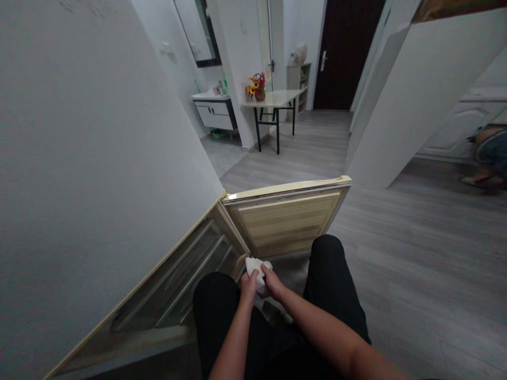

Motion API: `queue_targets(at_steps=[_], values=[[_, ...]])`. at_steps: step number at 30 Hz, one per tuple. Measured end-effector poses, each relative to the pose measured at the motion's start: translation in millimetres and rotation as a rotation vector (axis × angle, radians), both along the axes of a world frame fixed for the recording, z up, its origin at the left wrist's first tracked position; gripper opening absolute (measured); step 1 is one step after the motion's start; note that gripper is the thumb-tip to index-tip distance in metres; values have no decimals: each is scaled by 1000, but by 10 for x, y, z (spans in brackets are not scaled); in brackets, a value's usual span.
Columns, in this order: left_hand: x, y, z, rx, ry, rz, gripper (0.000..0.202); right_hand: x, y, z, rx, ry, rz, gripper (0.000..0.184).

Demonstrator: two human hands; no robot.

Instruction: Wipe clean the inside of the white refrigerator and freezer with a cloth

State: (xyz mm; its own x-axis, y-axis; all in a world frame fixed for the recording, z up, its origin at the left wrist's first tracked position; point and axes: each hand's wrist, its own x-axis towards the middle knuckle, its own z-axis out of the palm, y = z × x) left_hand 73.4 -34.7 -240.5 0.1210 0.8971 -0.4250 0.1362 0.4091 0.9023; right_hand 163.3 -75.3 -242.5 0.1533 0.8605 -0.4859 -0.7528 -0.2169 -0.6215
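Note:
Between my knees, a crumpled white cloth (258,266) is pinched in both hands; it could also be paper, as the material is hard to tell. My left hand (248,287) has its near side, with the thumb on top. From the other side my right hand (272,279) grips it, thumb pressed down. Just beyond the hands stands the open door (289,216) of a cream-coloured fridge, its ribbed inner panel facing me. To the left is the fridge's opening, with several drawers or shelves (194,274) inside.
A white-topped folding table (285,97) with a flower basket (258,88) stands ahead. Behind it are a small shelf unit (293,79) and a dark door (344,58). A washstand (216,112) is at the far left. Another person (491,150) crouches at the right edge by white cabinets.

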Motion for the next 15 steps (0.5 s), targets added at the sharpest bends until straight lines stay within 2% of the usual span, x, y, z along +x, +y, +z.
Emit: queue_targets(at_steps=[2,5,9,12,15], values=[[32,3,-38,23,18,-3,25,14,14,-31,-55,23,-65,45],[91,1,-111,60,50,0,34,52,19,-71,-152,142,-91,47],[153,-9,-168,76,82,-12,46,96,-18,-106,-164,176,-96,44],[190,-21,-135,104,78,-58,45,143,-91,-121,-180,154,-116,43],[243,-18,-53,165,81,-103,47,245,-166,-133,-218,152,-239,41]])
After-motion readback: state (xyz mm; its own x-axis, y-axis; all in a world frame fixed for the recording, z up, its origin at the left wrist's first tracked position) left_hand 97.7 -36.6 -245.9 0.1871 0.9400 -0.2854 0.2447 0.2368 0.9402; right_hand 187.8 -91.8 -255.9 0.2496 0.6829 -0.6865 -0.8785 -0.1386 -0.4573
